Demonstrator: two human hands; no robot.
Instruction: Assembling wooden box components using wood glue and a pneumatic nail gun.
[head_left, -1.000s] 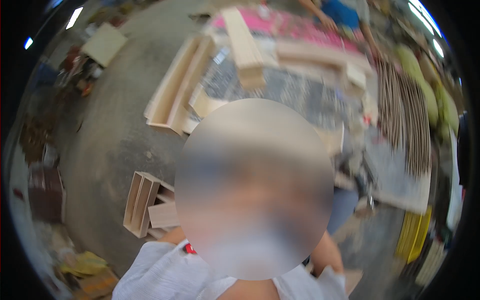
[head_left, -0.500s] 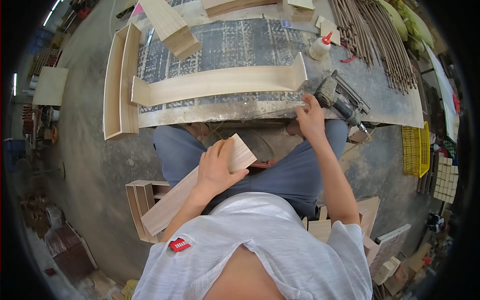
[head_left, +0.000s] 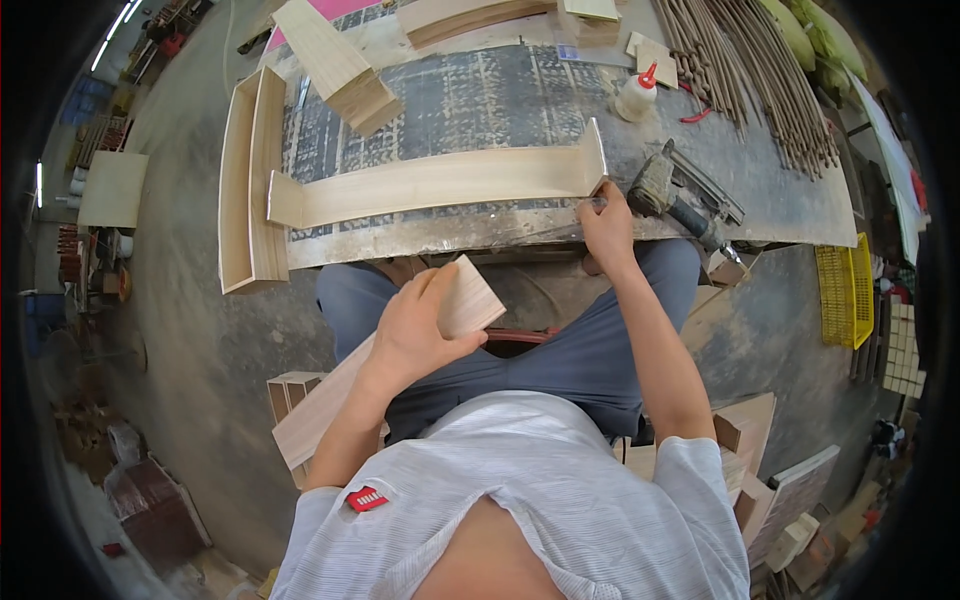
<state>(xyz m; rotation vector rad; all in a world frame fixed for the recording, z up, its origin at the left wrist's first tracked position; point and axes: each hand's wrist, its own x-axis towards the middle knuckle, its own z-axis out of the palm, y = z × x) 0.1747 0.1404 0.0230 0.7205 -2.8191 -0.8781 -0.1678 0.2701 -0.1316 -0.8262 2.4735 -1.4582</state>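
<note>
My left hand [head_left: 411, 325] is closed around a long pale wooden board [head_left: 470, 300], which slants across my lap with one end pointing towards the table. On the near part of the table lies a U-shaped wooden frame [head_left: 440, 187], a long board with a short upright piece at each end. My right hand [head_left: 608, 230] has its fingers curled at the lower corner of the frame's right end piece and appears to grip it. Just right of that hand rests a nail gun [head_left: 690, 195] with a dark handle. A white glue bottle [head_left: 637, 98] with a red tip stands behind it.
A narrow wooden box [head_left: 252, 185] overhangs the table's left edge. Stacked boards [head_left: 345, 75] lie behind the frame. Many thin brown rods [head_left: 745, 85] cover the far right. On the floor are a yellow crate [head_left: 846, 295] to the right and a small wooden box [head_left: 292, 392] to the left.
My right hand has shifted slightly left, onto the frame's right end piece. My left hand and its board have moved a little left. The view has also shifted slightly.
</note>
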